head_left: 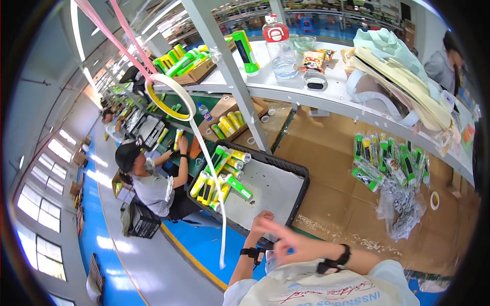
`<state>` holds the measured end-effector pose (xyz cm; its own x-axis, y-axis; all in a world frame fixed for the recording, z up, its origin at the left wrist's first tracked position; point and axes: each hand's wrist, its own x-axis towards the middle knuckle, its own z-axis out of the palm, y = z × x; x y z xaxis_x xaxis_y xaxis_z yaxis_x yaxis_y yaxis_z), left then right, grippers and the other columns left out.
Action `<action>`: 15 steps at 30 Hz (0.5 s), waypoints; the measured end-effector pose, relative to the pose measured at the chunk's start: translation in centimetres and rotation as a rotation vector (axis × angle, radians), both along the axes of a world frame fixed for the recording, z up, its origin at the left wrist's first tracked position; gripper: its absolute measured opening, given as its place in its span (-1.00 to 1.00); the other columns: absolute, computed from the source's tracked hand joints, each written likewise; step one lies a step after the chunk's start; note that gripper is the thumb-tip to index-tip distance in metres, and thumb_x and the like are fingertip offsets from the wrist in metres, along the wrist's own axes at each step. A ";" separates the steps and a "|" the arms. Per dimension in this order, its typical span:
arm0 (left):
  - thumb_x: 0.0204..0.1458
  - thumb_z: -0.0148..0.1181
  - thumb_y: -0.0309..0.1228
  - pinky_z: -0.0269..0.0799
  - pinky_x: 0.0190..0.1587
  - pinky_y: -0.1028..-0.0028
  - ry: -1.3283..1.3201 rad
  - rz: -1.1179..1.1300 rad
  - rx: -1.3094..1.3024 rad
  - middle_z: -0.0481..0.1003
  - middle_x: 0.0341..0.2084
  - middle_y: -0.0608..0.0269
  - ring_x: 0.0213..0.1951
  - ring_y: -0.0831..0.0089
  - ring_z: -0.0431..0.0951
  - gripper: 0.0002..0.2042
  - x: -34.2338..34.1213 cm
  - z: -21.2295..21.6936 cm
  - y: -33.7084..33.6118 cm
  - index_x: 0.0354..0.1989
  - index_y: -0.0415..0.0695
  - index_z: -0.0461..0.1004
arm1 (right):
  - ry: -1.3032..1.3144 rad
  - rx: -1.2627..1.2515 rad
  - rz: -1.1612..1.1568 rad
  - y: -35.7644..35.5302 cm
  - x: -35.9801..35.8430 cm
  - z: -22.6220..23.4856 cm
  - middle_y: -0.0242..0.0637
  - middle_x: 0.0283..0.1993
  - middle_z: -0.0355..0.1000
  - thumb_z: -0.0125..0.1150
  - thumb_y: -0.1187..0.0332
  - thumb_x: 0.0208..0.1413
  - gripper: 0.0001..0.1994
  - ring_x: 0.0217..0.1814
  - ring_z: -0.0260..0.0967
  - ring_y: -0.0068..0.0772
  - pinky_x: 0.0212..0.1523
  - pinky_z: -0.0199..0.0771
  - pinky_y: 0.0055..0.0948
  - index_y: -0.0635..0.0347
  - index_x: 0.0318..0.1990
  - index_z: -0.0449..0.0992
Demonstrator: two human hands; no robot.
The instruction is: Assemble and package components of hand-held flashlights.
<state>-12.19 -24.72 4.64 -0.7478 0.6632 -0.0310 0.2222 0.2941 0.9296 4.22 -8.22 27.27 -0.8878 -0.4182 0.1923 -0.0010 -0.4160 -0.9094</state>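
Observation:
My left hand is over the near edge of a black tray. Its fingers look bent and are partly covered by my right hand, so what they hold, if anything, is hidden. My right hand crosses in front, a little blurred, with fingers stretched toward the left hand and the thumb apart. Nothing shows in it. At the tray's far left lies a pile of green and yellow flashlights, some with black panels. Both my wrists wear black bands.
Bagged flashlights and crumpled clear plastic lie on the cardboard-covered table at right. A tape roll hangs from pink straps. The shelf above holds a bottle. A co-worker sits at left.

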 end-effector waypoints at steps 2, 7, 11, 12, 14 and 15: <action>0.05 0.16 -0.42 0.43 -0.21 0.46 0.038 -0.041 -0.113 0.56 -0.36 0.21 -0.29 0.43 0.55 -0.86 -2.5 0.0 2.5 -0.26 -0.20 0.49 | -0.030 0.116 0.099 -3.3 -3.7 -0.6 -0.18 0.39 -0.08 0.22 0.35 0.09 -0.21 -0.28 0.33 -0.67 -0.32 0.41 -0.59 0.12 0.36 -0.17; 0.02 0.20 -0.42 0.46 -0.27 0.47 0.087 -0.221 -0.144 0.55 -0.38 0.15 -0.32 0.41 0.56 -0.82 -9.8 -4.3 -2.7 -0.23 -0.21 0.47 | 0.151 0.129 -0.007 -9.6 -14.2 -8.3 -0.21 -0.12 0.44 0.16 0.31 0.11 -0.61 -0.38 0.44 -0.55 -0.49 0.46 -0.58 0.26 0.05 0.28; -0.01 0.19 -0.46 0.45 -0.30 0.47 0.006 -0.241 0.040 0.52 -0.35 0.14 -0.35 0.37 0.53 -0.80 -15.6 -11.8 -8.9 -0.21 -0.22 0.43 | -0.019 0.208 -0.246 -7.9 -14.8 -12.6 -0.23 -0.28 0.49 0.21 0.29 0.04 -0.65 -0.45 0.45 -0.43 -0.52 0.46 -0.48 0.30 -0.08 0.37; -0.03 0.19 -0.49 0.43 -0.31 0.47 -0.071 -0.192 0.114 0.50 -0.33 0.14 -0.36 0.36 0.51 -0.79 -15.8 -12.3 -8.6 -0.21 -0.23 0.42 | -0.025 0.207 -0.355 -7.4 -12.7 -13.4 -0.23 -0.28 0.49 0.21 0.29 0.04 -0.65 -0.45 0.45 -0.43 -0.52 0.46 -0.48 0.30 -0.08 0.37; 0.02 0.21 -0.37 0.49 -0.30 0.47 -0.317 -0.394 -0.186 0.54 -0.32 0.13 -0.33 0.42 0.56 -0.76 -16.2 -6.4 -7.0 -0.18 -0.16 0.39 | 0.057 0.421 -0.739 -7.5 -9.3 -16.1 -0.21 -0.25 0.49 0.25 0.28 0.00 -0.61 -0.30 0.46 -0.38 -0.34 0.46 -0.38 0.29 -0.05 0.37; 0.05 0.19 -0.36 0.47 -0.34 0.51 -0.384 -0.490 -0.242 0.52 -0.32 0.20 -0.31 0.45 0.56 -0.77 -15.9 -6.7 -6.0 -0.17 -0.14 0.37 | -0.106 0.423 -0.836 -7.4 -5.6 -16.0 -0.20 -0.24 0.49 0.26 0.28 0.00 -0.59 -0.25 0.44 -0.36 -0.28 0.44 -0.36 0.29 -0.04 0.36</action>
